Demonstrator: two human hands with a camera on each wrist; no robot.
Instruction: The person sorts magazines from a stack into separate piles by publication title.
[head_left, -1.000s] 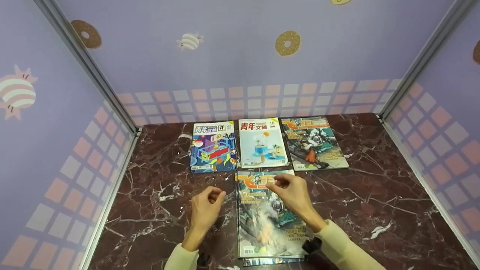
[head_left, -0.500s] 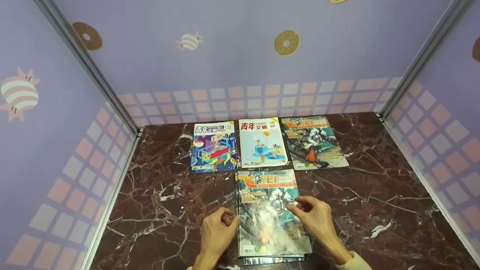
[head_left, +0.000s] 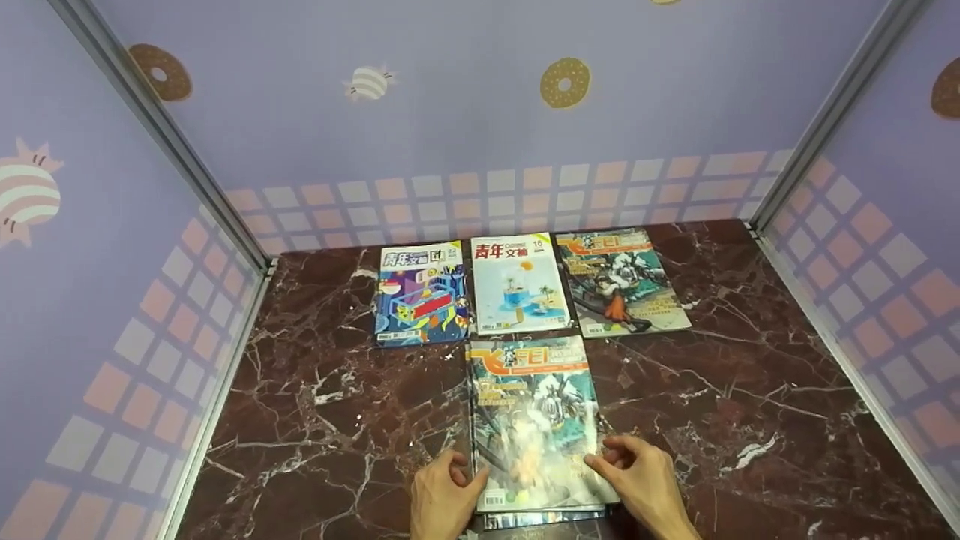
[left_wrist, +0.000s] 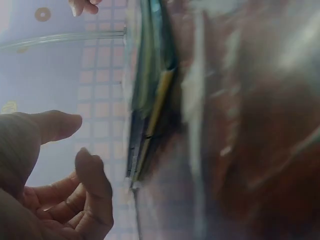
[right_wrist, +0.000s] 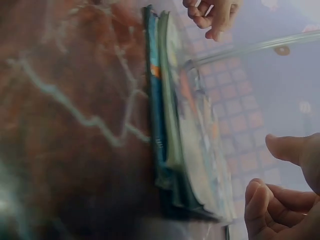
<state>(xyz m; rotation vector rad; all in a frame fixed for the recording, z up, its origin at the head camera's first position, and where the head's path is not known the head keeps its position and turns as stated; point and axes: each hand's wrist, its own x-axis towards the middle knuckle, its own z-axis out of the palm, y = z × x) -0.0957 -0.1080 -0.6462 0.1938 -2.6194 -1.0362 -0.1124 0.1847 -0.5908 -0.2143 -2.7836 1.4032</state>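
A stack of magazines (head_left: 532,427) lies near the front of the table, a teal and orange cover on top. Another glossy edge sticks out at its bottom. My left hand (head_left: 448,491) is beside the stack's lower left edge, fingers loosely bent. Across from it, my right hand (head_left: 641,480) overlaps the lower right edge in the head view. Both wrist views show thumb and fingertips apart with nothing between them, off the side of the stack. The stack's layered edges (left_wrist: 150,85) show in the left wrist view, and its teal spine (right_wrist: 157,110) in the right.
Along the back of the dark marbled table (head_left: 750,390) lie a blue and purple magazine (head_left: 424,296), a white magazine (head_left: 519,285) and a teal and orange magazine (head_left: 622,281) in a row. Patterned purple walls (head_left: 480,90) enclose the table at the back and both sides.
Both hands have moved down toward the front, from the upper part of the stack to its lower sides. The stack and the back row of magazines stay in place.
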